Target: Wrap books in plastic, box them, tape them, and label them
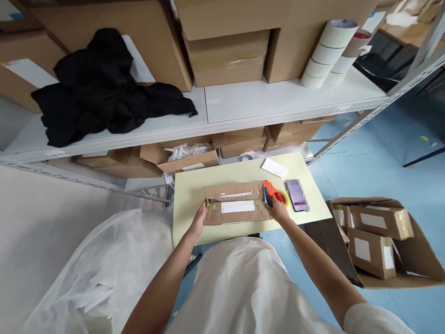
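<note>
A brown cardboard box with a white label lies on the pale yellow table; clear tape shines along its top seam. At the box's left end, my left hand grips the edge. My right hand is closed around an orange tape dispenser with a yellow-rimmed roll, held against the box's right end. The fingers of that hand are partly hidden. Just right of the dispenser lies a phone with a blurred screen, and behind it a white card or label pad.
A grey shelf spans the back, bearing large cartons, black cloth and stacked tape rolls. To the right on the floor, an open carton holds several labelled boxes. A translucent plastic bag stands at left.
</note>
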The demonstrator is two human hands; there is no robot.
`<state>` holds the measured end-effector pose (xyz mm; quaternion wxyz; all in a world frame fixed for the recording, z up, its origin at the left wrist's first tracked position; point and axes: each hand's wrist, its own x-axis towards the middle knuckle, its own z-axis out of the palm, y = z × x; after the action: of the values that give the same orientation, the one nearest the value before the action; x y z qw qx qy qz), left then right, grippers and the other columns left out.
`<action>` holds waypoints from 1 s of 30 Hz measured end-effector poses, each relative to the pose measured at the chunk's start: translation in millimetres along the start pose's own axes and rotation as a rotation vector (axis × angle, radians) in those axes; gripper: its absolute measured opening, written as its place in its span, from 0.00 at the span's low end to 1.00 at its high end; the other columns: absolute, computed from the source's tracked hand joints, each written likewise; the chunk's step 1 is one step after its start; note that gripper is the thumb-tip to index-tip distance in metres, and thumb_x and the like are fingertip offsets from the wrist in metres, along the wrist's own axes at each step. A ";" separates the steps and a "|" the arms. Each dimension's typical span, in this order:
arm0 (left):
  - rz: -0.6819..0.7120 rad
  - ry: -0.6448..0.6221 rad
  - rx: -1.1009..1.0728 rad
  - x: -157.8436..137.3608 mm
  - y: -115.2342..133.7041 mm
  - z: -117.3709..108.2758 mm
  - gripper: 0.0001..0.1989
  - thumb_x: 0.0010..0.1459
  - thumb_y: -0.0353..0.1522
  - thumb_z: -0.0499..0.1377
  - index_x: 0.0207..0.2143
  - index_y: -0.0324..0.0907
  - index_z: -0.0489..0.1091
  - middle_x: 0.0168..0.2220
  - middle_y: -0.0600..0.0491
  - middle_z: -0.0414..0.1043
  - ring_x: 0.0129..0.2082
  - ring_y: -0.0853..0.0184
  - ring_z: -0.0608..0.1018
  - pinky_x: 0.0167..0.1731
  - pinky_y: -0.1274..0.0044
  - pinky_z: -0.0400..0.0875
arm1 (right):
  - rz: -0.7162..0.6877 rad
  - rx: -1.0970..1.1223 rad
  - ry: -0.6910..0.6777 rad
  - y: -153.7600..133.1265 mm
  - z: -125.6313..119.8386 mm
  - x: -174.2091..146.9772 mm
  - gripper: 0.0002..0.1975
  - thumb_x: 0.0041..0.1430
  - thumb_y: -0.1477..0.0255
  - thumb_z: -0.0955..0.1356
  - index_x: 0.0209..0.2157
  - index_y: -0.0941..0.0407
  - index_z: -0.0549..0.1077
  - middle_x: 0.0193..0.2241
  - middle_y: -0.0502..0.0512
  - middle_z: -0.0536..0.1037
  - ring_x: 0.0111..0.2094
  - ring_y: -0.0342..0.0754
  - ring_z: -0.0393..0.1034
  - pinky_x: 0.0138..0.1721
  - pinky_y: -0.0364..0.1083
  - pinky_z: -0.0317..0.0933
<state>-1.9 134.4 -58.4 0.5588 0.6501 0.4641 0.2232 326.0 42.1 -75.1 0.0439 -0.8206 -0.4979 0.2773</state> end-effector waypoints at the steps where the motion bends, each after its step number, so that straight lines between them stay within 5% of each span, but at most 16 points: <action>1: -0.009 -0.008 -0.069 -1.1 0.0 0.0 0.45 0.56 0.60 0.31 0.66 0.42 0.47 0.63 0.46 0.59 0.65 0.59 0.58 0.60 0.63 0.57 | -0.054 0.030 0.021 2.6 0.5 -4.2 0.35 0.56 0.77 0.61 0.65 0.63 0.48 0.54 0.73 0.69 0.56 0.61 0.64 0.51 0.55 0.61; 5: -0.059 -0.070 -0.316 -7.1 -12.4 -7.2 0.50 0.50 0.65 0.36 0.66 0.45 0.46 0.66 0.48 0.53 0.66 0.55 0.54 0.61 0.62 0.57 | -0.377 0.178 -0.031 14.9 -2.1 -23.7 0.51 0.48 0.77 0.66 0.67 0.61 0.32 0.67 0.69 0.43 0.68 0.59 0.37 0.62 0.58 0.47; 7: -0.045 -0.107 -0.294 -9.5 -20.5 -10.3 0.55 0.43 0.68 0.42 0.67 0.46 0.45 0.67 0.48 0.50 0.66 0.53 0.53 0.61 0.62 0.56 | -0.441 0.225 -0.138 16.8 -4.2 -30.5 0.60 0.43 0.75 0.71 0.67 0.61 0.28 0.68 0.70 0.38 0.68 0.60 0.35 0.63 0.57 0.44; 10: 0.048 -0.181 -0.193 -12.1 -25.8 -11.0 0.62 0.36 0.68 0.51 0.67 0.45 0.42 0.67 0.44 0.48 0.67 0.50 0.51 0.62 0.61 0.53 | -0.394 0.291 -0.197 11.9 -4.4 -32.3 0.69 0.35 0.70 0.77 0.67 0.58 0.26 0.67 0.71 0.40 0.67 0.61 0.39 0.63 0.57 0.45; 16: 0.149 -0.170 0.131 -10.0 -30.1 -13.9 0.61 0.36 0.54 0.67 0.66 0.40 0.43 0.63 0.38 0.55 0.64 0.48 0.57 0.62 0.59 0.51 | -0.386 0.323 -0.120 3.5 -2.0 -22.8 0.64 0.39 0.67 0.77 0.67 0.56 0.33 0.65 0.69 0.51 0.66 0.61 0.46 0.62 0.57 0.48; 22: 0.212 -0.145 0.230 -6.5 -39.3 -17.2 0.51 0.43 0.42 0.68 0.65 0.41 0.45 0.60 0.40 0.59 0.62 0.51 0.61 0.59 0.60 0.58 | -0.561 0.298 -0.042 18.0 7.9 -12.5 0.60 0.41 0.62 0.76 0.67 0.56 0.39 0.65 0.70 0.52 0.65 0.66 0.47 0.60 0.61 0.51; 26: 0.165 -0.107 0.174 -6.9 -35.7 -14.5 0.43 0.46 0.40 0.66 0.62 0.40 0.52 0.58 0.40 0.63 0.60 0.53 0.64 0.58 0.61 0.61 | -0.543 0.340 -0.005 28.5 26.0 -7.8 0.57 0.45 0.61 0.74 0.67 0.53 0.37 0.62 0.69 0.58 0.61 0.66 0.56 0.56 0.63 0.57; 30: 0.130 -0.064 0.076 -7.5 -32.1 -10.7 0.38 0.47 0.40 0.65 0.59 0.43 0.58 0.58 0.42 0.64 0.58 0.54 0.67 0.56 0.62 0.64 | -0.534 0.370 0.028 27.9 34.2 -7.0 0.58 0.45 0.61 0.74 0.67 0.53 0.34 0.63 0.68 0.55 0.63 0.65 0.52 0.57 0.62 0.54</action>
<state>-25.5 131.8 -83.7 0.5326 0.7064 0.4108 0.2205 328.6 15.3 -110.8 0.2705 -0.6426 -0.6362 0.3304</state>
